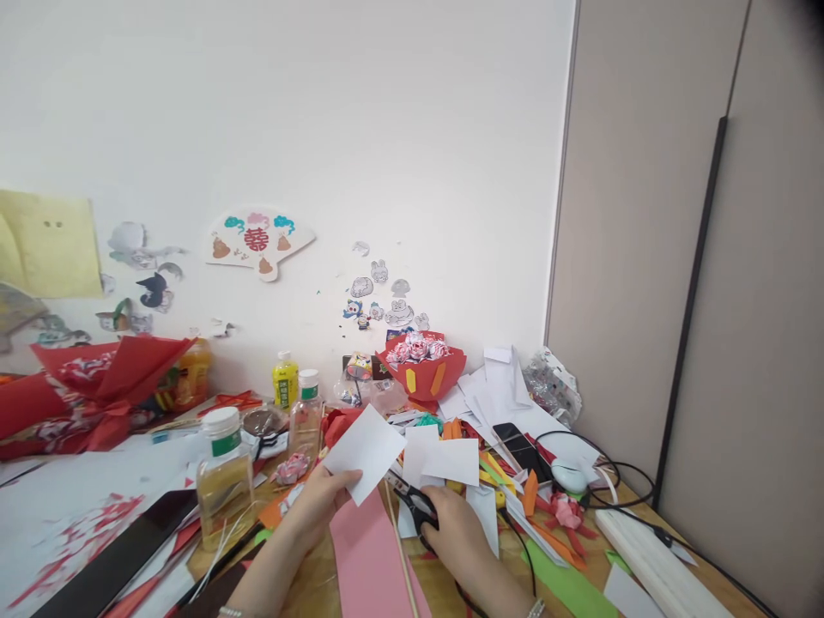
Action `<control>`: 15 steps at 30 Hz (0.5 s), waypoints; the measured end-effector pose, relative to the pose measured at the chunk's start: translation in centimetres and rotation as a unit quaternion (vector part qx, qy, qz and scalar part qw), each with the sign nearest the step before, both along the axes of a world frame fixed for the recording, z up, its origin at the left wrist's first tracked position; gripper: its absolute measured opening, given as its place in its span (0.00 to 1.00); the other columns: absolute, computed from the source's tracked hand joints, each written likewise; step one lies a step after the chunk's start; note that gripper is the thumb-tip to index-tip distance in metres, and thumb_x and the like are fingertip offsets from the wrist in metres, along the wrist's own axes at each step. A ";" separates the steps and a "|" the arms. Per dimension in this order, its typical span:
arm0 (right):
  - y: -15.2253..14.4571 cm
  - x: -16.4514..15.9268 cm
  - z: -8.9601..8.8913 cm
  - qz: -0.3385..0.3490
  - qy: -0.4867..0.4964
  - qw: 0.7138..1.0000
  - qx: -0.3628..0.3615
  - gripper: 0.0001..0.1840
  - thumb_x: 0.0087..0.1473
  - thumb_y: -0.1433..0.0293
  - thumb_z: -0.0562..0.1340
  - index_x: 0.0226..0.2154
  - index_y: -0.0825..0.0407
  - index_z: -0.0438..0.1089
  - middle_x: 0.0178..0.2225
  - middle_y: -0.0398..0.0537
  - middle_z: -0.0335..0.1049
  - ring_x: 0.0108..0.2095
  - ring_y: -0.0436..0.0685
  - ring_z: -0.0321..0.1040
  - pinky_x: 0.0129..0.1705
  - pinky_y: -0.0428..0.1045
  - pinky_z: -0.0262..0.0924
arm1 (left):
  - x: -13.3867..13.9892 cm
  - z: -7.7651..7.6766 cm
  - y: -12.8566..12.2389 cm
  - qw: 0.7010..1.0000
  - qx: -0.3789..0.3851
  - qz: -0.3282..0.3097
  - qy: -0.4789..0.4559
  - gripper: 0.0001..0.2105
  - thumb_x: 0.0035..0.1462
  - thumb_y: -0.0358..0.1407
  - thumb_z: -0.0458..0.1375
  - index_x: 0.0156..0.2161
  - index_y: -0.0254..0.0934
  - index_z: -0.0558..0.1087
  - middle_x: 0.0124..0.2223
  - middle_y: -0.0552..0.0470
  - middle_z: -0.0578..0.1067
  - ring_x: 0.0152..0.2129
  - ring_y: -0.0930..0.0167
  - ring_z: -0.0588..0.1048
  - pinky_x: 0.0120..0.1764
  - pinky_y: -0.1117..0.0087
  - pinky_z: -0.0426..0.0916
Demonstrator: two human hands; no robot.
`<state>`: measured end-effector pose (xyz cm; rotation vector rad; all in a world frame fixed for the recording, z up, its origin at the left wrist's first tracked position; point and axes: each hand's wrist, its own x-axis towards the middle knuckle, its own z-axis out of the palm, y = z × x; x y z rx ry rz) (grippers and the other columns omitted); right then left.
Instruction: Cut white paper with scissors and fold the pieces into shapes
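My left hand (335, 491) pinches a white paper piece (366, 451) by its lower left edge and holds it tilted above the table. My right hand (449, 522) is closed around the black handles of a pair of scissors (421, 508), whose blades point up and left toward the paper's lower right edge. Whether the blades touch the paper, I cannot tell. Below the hands lie a pink paper sheet (364, 558) and a thin wooden stick (400, 549). White paper pieces (451, 461) rest just behind the scissors.
A clear jar (225, 489) and a smaller bottle (305, 421) stand left of my hands. Behind is a red paper bouquet (421, 378). On the right lie a phone (520, 451), cables, a white power strip (653, 562) and paper scraps. Another red bouquet (106, 386) is at far left.
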<state>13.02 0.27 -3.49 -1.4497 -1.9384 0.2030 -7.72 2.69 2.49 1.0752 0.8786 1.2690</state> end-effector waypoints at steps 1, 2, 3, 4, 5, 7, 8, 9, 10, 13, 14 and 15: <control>-0.1 -0.4 -0.2 0.014 -0.009 1.000 0.003 0.21 0.41 0.79 0.57 0.40 0.50 0.70 0.38 0.50 0.71 0.40 0.60 0.67 0.38 0.48 0.57 | 0.3 0.0 -0.4 1.000 0.004 -0.003 0.003 0.23 0.33 0.31 0.65 0.41 0.34 0.72 0.34 0.47 0.78 0.31 0.63 0.76 0.36 0.67 0.68; -0.3 -0.7 -0.3 0.029 -0.023 0.999 0.007 0.19 0.42 0.78 0.58 0.39 0.49 0.70 0.37 0.49 0.71 0.40 0.59 0.67 0.38 0.47 0.57 | 0.7 0.0 -0.7 1.000 0.009 -0.009 0.009 0.22 0.34 0.30 0.64 0.41 0.34 0.72 0.33 0.47 0.78 0.31 0.63 0.76 0.35 0.66 0.68; -0.5 -1.1 -0.4 0.042 -0.041 0.998 0.011 0.17 0.43 0.78 0.58 0.37 0.49 0.71 0.36 0.49 0.71 0.39 0.58 0.67 0.37 0.47 0.57 | 1.1 0.0 -0.9 1.000 0.010 -0.008 0.017 0.21 0.34 0.30 0.63 0.40 0.33 0.73 0.31 0.47 0.78 0.29 0.63 0.76 0.34 0.66 0.69; -0.7 -1.4 -0.4 0.056 -0.063 0.996 0.016 0.15 0.43 0.78 0.58 0.35 0.50 0.71 0.35 0.48 0.71 0.38 0.58 0.67 0.37 0.46 0.57 | 1.6 0.0 -1.1 1.000 0.011 -0.002 0.023 0.20 0.35 0.30 0.62 0.40 0.32 0.73 0.29 0.48 0.78 0.27 0.63 0.76 0.33 0.66 0.69; -0.9 -1.6 -0.3 0.069 -0.088 0.993 0.021 0.13 0.44 0.78 0.58 0.33 0.50 0.72 0.34 0.48 0.71 0.37 0.57 0.67 0.36 0.46 0.57 | 2.1 0.0 -1.2 1.000 0.012 -0.005 0.024 0.20 0.35 0.30 0.61 0.40 0.32 0.73 0.29 0.48 0.78 0.26 0.63 0.76 0.33 0.66 0.69; -1.1 -1.9 0.0 0.089 -0.127 0.987 0.045 0.10 0.46 0.77 0.57 0.31 0.51 0.72 0.32 0.48 0.71 0.36 0.57 0.66 0.36 0.47 0.56 | 2.9 -0.5 -1.2 1.000 0.016 -0.008 0.013 0.22 0.34 0.30 0.61 0.42 0.32 0.73 0.29 0.48 0.78 0.28 0.62 0.76 0.33 0.65 0.69; -1.2 -1.9 0.2 0.092 -0.138 0.984 0.064 0.10 0.47 0.77 0.57 0.31 0.51 0.72 0.33 0.48 0.70 0.37 0.57 0.65 0.37 0.47 0.56 | 3.2 -0.8 -1.1 1.000 0.014 -0.005 0.008 0.23 0.34 0.30 0.61 0.42 0.32 0.73 0.30 0.47 0.78 0.29 0.61 0.76 0.33 0.65 0.69; -1.1 -1.8 0.4 0.086 -0.144 0.982 0.086 0.10 0.47 0.78 0.57 0.31 0.52 0.72 0.34 0.48 0.70 0.38 0.58 0.65 0.38 0.48 0.56 | 3.4 -1.2 -1.0 1.000 0.008 0.003 0.005 0.24 0.34 0.30 0.62 0.43 0.33 0.72 0.31 0.47 0.78 0.30 0.60 0.76 0.33 0.64 0.70; -1.0 -1.6 0.6 0.070 -0.147 0.981 0.108 0.10 0.47 0.79 0.57 0.31 0.52 0.72 0.36 0.49 0.70 0.39 0.58 0.64 0.39 0.49 0.56 | 3.5 -1.6 -0.8 1.000 -0.002 0.014 0.005 0.24 0.34 0.30 0.62 0.43 0.33 0.72 0.31 0.47 0.79 0.31 0.60 0.76 0.33 0.64 0.70; 0.0 -0.3 0.9 -0.027 -0.147 0.978 0.147 0.12 0.45 0.82 0.56 0.28 0.53 0.72 0.42 0.54 0.68 0.43 0.63 0.61 0.44 0.55 0.54 | 3.5 -2.6 -0.2 0.999 -0.032 0.033 -0.001 0.24 0.36 0.28 0.63 0.45 0.33 0.71 0.32 0.46 0.79 0.32 0.60 0.77 0.32 0.65 0.71; 0.4 0.2 0.9 -0.058 -0.138 0.977 0.152 0.13 0.45 0.83 0.56 0.27 0.53 0.72 0.43 0.56 0.68 0.44 0.64 0.60 0.45 0.57 0.52 | 3.5 -2.8 -0.1 0.999 -0.042 0.031 -0.006 0.25 0.37 0.28 0.62 0.46 0.33 0.71 0.33 0.46 0.79 0.32 0.61 0.77 0.32 0.65 0.71; 0.8 0.8 0.8 -0.079 -0.127 0.976 0.156 0.15 0.44 0.84 0.55 0.27 0.53 0.73 0.45 0.56 0.67 0.45 0.66 0.59 0.47 0.59 0.50 | 3.5 -3.0 0.0 0.998 -0.050 0.028 -0.013 0.25 0.38 0.27 0.62 0.47 0.33 0.70 0.33 0.45 0.79 0.32 0.61 0.77 0.32 0.66 0.71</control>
